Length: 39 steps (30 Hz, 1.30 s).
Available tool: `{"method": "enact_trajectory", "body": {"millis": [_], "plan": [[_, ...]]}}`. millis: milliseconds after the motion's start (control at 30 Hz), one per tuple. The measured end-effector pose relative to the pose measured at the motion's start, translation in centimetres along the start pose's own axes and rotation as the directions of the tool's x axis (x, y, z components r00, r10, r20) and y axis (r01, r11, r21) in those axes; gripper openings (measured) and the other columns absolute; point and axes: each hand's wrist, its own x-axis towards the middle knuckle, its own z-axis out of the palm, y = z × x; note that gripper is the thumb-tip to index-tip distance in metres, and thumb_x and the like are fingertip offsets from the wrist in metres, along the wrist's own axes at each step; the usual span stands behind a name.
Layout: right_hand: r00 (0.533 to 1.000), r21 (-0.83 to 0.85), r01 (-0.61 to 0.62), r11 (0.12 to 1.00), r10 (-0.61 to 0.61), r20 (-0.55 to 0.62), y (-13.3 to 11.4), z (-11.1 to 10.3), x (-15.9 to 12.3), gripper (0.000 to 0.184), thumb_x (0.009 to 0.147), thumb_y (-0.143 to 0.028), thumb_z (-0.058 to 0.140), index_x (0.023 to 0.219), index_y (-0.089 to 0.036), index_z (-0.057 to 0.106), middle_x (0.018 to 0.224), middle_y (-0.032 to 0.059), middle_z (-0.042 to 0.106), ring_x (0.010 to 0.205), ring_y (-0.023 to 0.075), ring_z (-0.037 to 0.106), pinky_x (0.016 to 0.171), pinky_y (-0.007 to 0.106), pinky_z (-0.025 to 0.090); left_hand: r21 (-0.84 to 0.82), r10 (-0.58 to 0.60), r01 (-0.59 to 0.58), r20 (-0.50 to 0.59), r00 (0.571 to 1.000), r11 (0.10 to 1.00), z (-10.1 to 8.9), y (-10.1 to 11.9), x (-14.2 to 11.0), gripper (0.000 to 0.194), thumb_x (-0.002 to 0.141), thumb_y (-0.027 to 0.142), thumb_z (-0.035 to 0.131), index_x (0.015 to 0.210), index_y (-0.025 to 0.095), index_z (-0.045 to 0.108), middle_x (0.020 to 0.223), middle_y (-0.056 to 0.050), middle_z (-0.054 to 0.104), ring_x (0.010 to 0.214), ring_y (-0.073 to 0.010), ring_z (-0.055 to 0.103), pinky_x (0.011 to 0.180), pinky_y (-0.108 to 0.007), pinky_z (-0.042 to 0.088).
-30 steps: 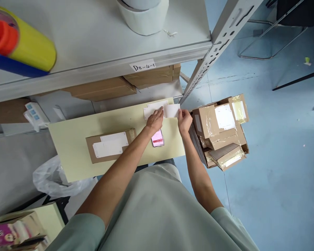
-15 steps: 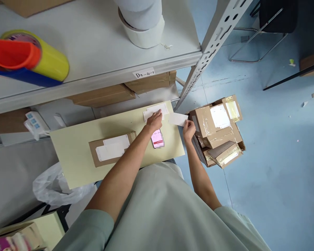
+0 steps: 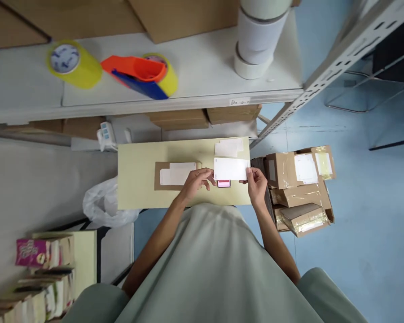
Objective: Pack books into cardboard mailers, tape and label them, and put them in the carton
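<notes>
A white paper label [image 3: 230, 169] is held flat above the pale yellow board [image 3: 138, 179]. My right hand [image 3: 257, 184] pinches its right edge and my left hand [image 3: 197, 181] grips its left edge. Under the label a pink phone [image 3: 224, 183] lies on the board, mostly hidden. More white labels [image 3: 229, 147] lie at the board's far right. A flat brown cardboard parcel [image 3: 175, 175] with white labels on top rests just left of my left hand.
A carton of taped brown parcels [image 3: 299, 188] stands on the blue floor to the right. The grey shelf [image 3: 195, 72] above carries yellow tape rolls [image 3: 72, 63], an orange and blue tape dispenser [image 3: 138, 74] and white rolls [image 3: 256, 49]. A plastic bag [image 3: 103, 206] lies left.
My right hand pulled one label off the stack and brought it toward me over the phone. My left hand left the stack and took the label's left edge. The view has swung left.
</notes>
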Motion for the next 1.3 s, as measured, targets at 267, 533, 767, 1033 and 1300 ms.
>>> {"method": "enact_trajectory", "body": {"millis": [267,533,767,1033,1300], "plan": [[0.973,0.012,0.033,0.999,-0.035,0.228,-4.1,2.3,-0.8,0.035,0.097,-0.059,0.074,0.090,-0.025,0.069,0.066,-0.0064,0.058,0.054,0.0140,0.062,0.054,0.029,0.060,0.098,-0.002,0.012,-0.111,0.994,0.995,-2.7,3.4,-7.1,0.030,0.081,0.050,0.081,0.087,0.021,0.081,0.089,-0.014,0.081,0.084,-0.0316,0.080,0.063,-0.040,0.064],[0.954,-0.025,0.083,0.996,-0.072,0.291,-5.1,3.3,-1.3,0.042,0.097,-0.066,0.072,0.089,-0.024,0.067,0.064,-0.0058,0.059,0.054,0.0141,0.064,0.053,0.028,0.060,0.126,0.048,-0.028,-0.155,0.987,0.992,-2.0,4.4,-9.3,0.031,0.079,0.052,0.084,0.077,0.022,0.079,0.075,-0.010,0.077,0.075,-0.0287,0.078,0.055,-0.035,0.059],[0.946,-0.046,0.076,0.996,-0.057,0.320,-5.6,3.7,-1.4,0.046,0.096,-0.068,0.072,0.092,-0.022,0.066,0.068,-0.0057,0.060,0.058,0.0121,0.062,0.054,0.027,0.061,0.175,0.075,-0.055,-0.108,0.991,0.983,-2.1,5.4,-9.9,0.025,0.081,0.043,0.081,0.080,0.018,0.077,0.075,-0.007,0.079,0.073,-0.0233,0.078,0.055,-0.027,0.057],[0.930,-0.042,0.030,0.999,-0.013,0.368,-4.9,4.6,-1.9,0.047,0.094,-0.069,0.073,0.093,-0.023,0.066,0.074,-0.0032,0.063,0.062,0.0133,0.063,0.054,0.027,0.062,0.181,0.130,-0.111,-0.097,0.987,0.977,-1.8,6.1,-10.2,0.020,0.081,0.037,0.078,0.076,0.018,0.075,0.071,-0.005,0.077,0.070,-0.0203,0.075,0.058,-0.026,0.057],[0.916,-0.057,0.035,0.998,-0.009,0.400,-4.6,5.7,-2.7,0.046,0.095,-0.069,0.071,0.092,-0.024,0.065,0.073,-0.0036,0.060,0.064,0.0140,0.065,0.055,0.027,0.063,0.171,0.158,-0.144,-0.069,0.985,0.975,-3.0,5.7,-11.3,0.016,0.083,0.032,0.076,0.077,0.017,0.076,0.075,-0.005,0.078,0.070,-0.0196,0.075,0.064,-0.029,0.058]]}}
